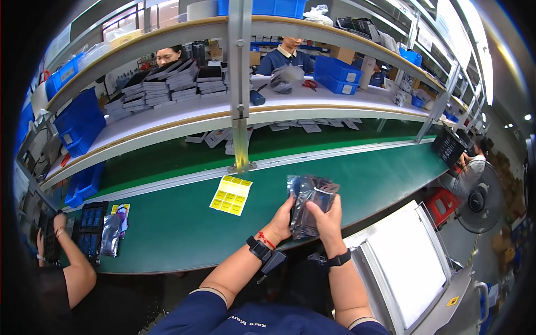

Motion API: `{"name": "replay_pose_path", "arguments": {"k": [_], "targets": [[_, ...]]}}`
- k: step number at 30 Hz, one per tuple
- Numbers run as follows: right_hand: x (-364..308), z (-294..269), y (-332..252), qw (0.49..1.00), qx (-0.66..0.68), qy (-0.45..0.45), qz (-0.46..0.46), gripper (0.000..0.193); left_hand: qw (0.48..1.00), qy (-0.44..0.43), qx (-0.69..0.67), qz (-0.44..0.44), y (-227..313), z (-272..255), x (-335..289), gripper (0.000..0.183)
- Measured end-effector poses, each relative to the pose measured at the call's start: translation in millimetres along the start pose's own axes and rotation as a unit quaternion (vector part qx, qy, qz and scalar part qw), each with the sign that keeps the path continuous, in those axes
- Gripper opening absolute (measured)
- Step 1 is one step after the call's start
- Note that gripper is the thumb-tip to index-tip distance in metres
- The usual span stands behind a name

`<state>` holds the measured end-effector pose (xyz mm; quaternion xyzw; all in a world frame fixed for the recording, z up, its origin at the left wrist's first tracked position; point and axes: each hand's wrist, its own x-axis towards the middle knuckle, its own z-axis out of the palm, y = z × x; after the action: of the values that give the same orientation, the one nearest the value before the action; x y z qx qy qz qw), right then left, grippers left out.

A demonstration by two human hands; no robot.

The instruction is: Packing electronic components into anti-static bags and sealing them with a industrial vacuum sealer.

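Your left hand (281,222) and right hand (326,219) hold a grey shiny bag (308,205), fingers closed around it, above the green desk (178,223), near the yellow label sheet (230,195).

A sheet of yellow labels (231,195) lies on the green desk (184,223), just before the metal post (240,84). To the left a black tray (89,229) sits beside a grey foil bag (110,234). Blue bins (82,123) and stacked dark boxes (167,84) fill the white shelf (184,111). A fan (477,198) stands far right.
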<state>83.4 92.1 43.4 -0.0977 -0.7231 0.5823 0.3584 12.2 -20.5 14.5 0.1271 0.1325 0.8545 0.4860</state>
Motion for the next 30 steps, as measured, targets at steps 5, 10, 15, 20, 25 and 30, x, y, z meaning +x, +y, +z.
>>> {"name": "replay_pose_path", "arguments": {"k": [5, 10, 15, 20, 25, 30], "targets": [[-2.1, 28.2, -4.2, 0.995, 0.006, -0.039, -0.093, 0.056, 0.960, 0.004, 0.265, 0.087, 28.8, 22.2, -29.7, 0.067], [-14.3, 43.3, -21.3, 0.961, 0.207, -0.183, -0.011, 0.103, 0.787, -0.055, 0.609, 0.087, 68.1, 17.2, -41.4, 0.071], [-22.8, 49.7, 10.5, 0.975, 0.124, -0.153, -0.098, 0.117, 0.750, 0.002, 0.648, 0.133, 65.8, -13.7, -48.3, 0.072], [-15.6, 39.9, 37.2, 0.966, 0.087, -0.243, -0.025, 0.089, 0.778, 0.029, 0.602, 0.179, 58.3, -17.6, -49.5, 0.064], [-10.3, 43.9, 30.3, 0.964, 0.133, -0.229, 0.032, 0.071, 0.805, 0.034, 0.566, 0.174, 55.2, 9.5, -50.7, 0.056], [-1.7, 45.5, 15.8, 0.937, 0.186, -0.294, 0.023, 0.069, 0.874, 0.205, 0.415, 0.147, 47.5, 17.2, -50.6, 0.038]]}}
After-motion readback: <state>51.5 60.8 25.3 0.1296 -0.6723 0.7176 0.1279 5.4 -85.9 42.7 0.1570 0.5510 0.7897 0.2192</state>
